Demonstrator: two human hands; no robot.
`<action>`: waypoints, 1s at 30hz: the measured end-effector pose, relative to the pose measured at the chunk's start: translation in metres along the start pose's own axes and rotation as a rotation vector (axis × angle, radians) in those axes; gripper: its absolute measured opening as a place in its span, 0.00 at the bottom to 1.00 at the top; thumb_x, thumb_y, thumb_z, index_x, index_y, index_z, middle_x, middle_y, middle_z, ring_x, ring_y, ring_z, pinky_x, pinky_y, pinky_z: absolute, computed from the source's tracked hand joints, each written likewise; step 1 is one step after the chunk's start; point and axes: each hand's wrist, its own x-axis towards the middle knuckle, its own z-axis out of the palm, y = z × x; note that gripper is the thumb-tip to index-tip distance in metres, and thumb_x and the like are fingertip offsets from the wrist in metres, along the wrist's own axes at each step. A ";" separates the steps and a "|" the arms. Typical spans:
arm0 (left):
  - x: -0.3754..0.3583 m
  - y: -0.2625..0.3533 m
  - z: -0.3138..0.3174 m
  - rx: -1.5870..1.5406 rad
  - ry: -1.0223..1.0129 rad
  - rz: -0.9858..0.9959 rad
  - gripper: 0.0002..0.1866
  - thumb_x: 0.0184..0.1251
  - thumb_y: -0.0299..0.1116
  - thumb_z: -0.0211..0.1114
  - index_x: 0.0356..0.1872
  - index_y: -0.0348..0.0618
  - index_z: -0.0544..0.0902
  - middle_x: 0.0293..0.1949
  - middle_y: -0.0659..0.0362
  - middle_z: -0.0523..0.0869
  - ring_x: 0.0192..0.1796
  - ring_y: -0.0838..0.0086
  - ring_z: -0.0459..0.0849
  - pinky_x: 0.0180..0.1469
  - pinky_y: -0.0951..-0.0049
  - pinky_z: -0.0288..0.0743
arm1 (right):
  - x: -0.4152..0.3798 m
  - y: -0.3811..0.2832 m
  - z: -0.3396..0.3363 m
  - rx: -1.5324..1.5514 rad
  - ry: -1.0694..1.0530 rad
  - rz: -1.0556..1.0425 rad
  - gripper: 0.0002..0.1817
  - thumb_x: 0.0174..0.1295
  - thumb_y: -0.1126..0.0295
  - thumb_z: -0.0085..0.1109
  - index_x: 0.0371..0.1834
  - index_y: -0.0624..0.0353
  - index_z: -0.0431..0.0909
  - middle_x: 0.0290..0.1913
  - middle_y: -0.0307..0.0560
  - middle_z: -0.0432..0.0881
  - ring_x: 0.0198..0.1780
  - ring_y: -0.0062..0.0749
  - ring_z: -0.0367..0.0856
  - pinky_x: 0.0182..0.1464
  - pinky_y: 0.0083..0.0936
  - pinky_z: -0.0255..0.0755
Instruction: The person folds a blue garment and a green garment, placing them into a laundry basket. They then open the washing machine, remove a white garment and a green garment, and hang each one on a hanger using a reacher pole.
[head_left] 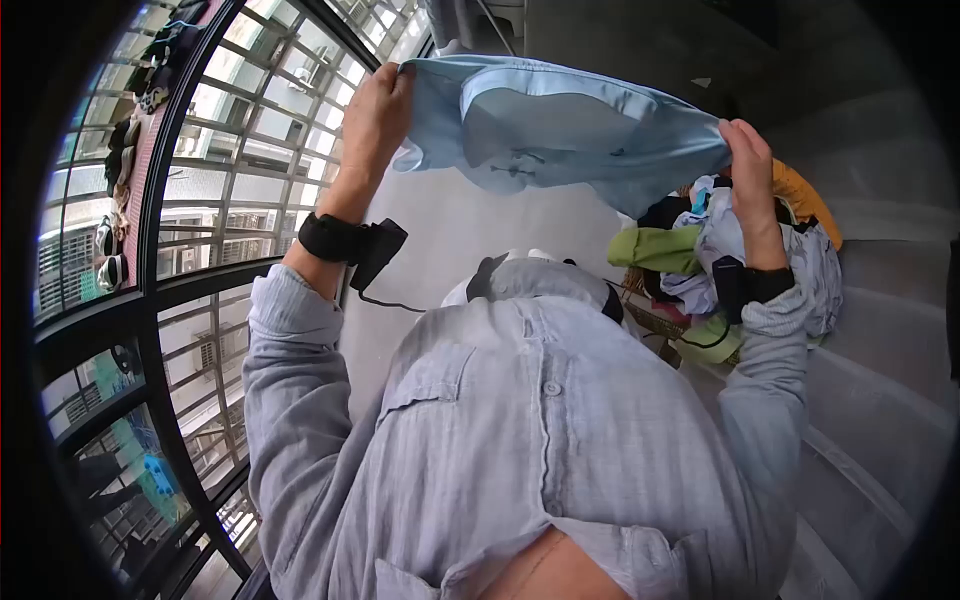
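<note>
A light blue garment [620,130] hangs stretched out in front of me, with small dark marks on its middle. Its kind is not clear from this side. My left hand [380,115] is closed on its upper left corner, next to the window. At the other end, my right hand [750,165] pinches the right edge between thumb and fingers. The cloth sags between the two hands, above the light grey floor [430,235].
To the right, below my right forearm, a wicker basket [655,318] overflows with clothes, among them a green cloth [660,250] and an orange one [808,200]. A black-framed window [150,300] with a metal grille stands at my left. Shoes [120,155] line the ledge outside.
</note>
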 end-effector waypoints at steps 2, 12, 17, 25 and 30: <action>0.003 -0.009 0.029 -0.234 -0.079 -0.053 0.18 0.66 0.41 0.48 0.31 0.33 0.74 0.24 0.45 0.80 0.31 0.59 0.82 0.32 0.62 0.71 | 0.011 0.013 0.025 0.070 0.219 -0.011 0.11 0.62 0.66 0.50 0.26 0.60 0.72 0.22 0.31 0.68 0.25 0.14 0.65 0.27 0.16 0.60; -0.047 0.113 0.059 -1.161 -0.613 0.087 0.11 0.66 0.36 0.57 0.40 0.38 0.78 0.33 0.63 0.80 0.31 0.80 0.79 0.35 0.79 0.77 | -0.025 -0.028 0.121 -0.031 -0.036 -0.395 0.11 0.56 0.72 0.61 0.39 0.64 0.74 0.29 0.36 0.76 0.33 0.17 0.71 0.38 0.17 0.69; -0.058 0.135 0.035 -0.283 0.077 0.909 0.06 0.51 0.33 0.68 0.29 0.47 0.81 0.30 0.63 0.81 0.35 0.69 0.77 0.35 0.69 0.72 | -0.021 -0.032 0.093 -0.165 -0.133 -0.446 0.12 0.55 0.78 0.59 0.43 0.62 0.77 0.32 0.35 0.80 0.35 0.15 0.73 0.39 0.17 0.71; -0.037 0.111 0.011 -0.636 -0.625 0.317 0.31 0.39 0.27 0.74 0.51 0.40 0.76 0.43 0.57 0.81 0.45 0.73 0.78 0.47 0.75 0.72 | -0.044 -0.071 0.059 0.118 -0.393 -0.426 0.10 0.57 0.81 0.55 0.43 0.63 0.79 0.35 0.33 0.80 0.38 0.13 0.74 0.43 0.13 0.70; -0.049 0.114 -0.025 -0.663 -0.674 0.445 0.15 0.43 0.28 0.74 0.34 0.37 0.81 0.31 0.63 0.79 0.33 0.82 0.76 0.36 0.82 0.68 | -0.081 -0.083 0.047 0.228 -0.431 -0.299 0.10 0.57 0.83 0.54 0.42 0.65 0.78 0.35 0.35 0.80 0.38 0.15 0.76 0.43 0.13 0.71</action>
